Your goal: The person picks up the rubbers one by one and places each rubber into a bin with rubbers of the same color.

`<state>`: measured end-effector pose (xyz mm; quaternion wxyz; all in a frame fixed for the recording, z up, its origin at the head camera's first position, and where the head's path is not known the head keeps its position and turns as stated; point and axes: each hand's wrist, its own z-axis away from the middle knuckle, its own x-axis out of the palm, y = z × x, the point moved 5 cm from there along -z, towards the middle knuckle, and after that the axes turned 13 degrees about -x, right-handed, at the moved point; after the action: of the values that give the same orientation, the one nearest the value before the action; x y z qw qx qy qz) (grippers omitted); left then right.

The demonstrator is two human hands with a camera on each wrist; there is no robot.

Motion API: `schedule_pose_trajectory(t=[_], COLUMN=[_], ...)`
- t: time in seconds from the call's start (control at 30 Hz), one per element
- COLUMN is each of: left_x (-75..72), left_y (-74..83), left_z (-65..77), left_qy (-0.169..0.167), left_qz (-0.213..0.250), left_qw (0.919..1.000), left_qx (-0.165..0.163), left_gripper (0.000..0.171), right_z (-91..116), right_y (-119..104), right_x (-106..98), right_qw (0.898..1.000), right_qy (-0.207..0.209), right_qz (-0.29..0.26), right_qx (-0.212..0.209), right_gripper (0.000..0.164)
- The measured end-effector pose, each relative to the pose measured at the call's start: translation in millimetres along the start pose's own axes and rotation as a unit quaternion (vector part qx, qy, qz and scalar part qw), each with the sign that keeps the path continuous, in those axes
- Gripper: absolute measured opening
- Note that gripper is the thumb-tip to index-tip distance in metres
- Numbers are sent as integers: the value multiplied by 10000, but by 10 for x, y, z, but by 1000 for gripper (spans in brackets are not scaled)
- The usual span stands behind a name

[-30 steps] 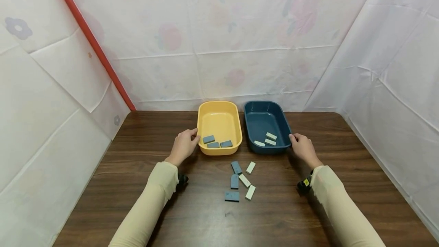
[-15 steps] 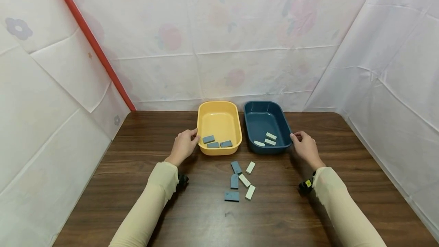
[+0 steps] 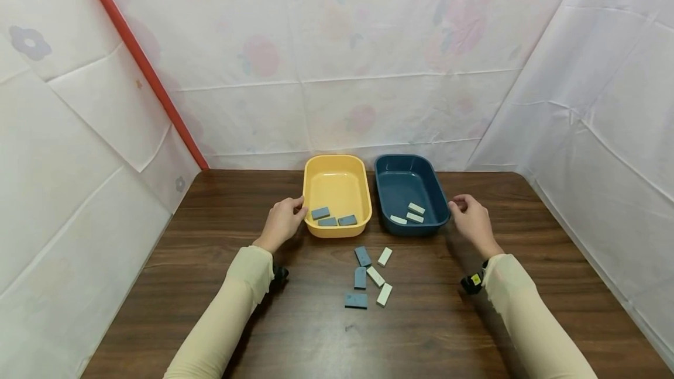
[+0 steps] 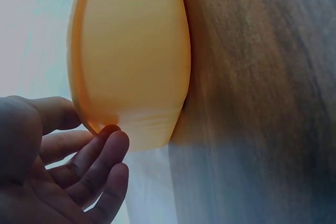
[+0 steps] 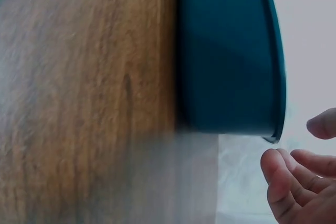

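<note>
Hanging white sheeting [image 3: 326,116] backs the wooden table [image 3: 416,344] — left hand [image 3: 280,224] pinching the yellow tray [image 3: 337,231], right hand [image 3: 472,224] loose.

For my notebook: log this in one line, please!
left hand: holds yellow tray; right hand: apart from blue tray; table: six loose blocks

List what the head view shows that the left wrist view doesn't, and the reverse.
Only the head view: the blue tray, the right hand, the gray blocks and the pale blocks.
Only the left wrist view: the palm side of the left hand and the outer side of the yellow tray beside that hand.
Both: the left hand, the yellow tray and the wooden table.
</note>
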<state>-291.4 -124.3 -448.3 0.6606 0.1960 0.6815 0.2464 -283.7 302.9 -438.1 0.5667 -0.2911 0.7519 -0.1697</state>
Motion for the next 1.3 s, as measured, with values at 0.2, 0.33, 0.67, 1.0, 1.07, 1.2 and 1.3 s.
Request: schedule_pose_trajectory(t=[0.2, 0.33, 0.67, 1.0, 1.07, 1.2, 1.3], left_x=[-2, 4, 7, -6, -8, -10, -6], left_y=[-1, -8, -14, -5, -4, -5, -3], left_z=[8, 6, 2, -7, -5, 3, 4], left_qy=[34, 45, 70, 94, 111, 153, 193], left_qz=[49, 65, 55, 7, 20, 60, 77], left_qw=[10000, 10000, 10000, 10000, 9999, 9999, 9998], left_qx=[-30, -55, -20, -29, -14, 4, 53], left_gripper=[43, 43, 42, 42, 42, 41, 41], right_z=[-7, 0, 17, 17, 21, 35, 42], right_y=[-100, -180, -397, -531, -567, -642, -698], right_x=[-9, -9, 25, 104, 115, 128, 136], right_qw=[9998, 9993, 9965, 9930, 9919, 9895, 9872], right_qy=[49, 7, -147, -336, -399, -561, -632], right_qz=[20, 22, -76, -192, -221, -266, -293], right_qx=[-215, -380, -825, -1119, -1188, -1308, -1435], right_gripper=[33, 32, 30, 25, 24, 21, 19])
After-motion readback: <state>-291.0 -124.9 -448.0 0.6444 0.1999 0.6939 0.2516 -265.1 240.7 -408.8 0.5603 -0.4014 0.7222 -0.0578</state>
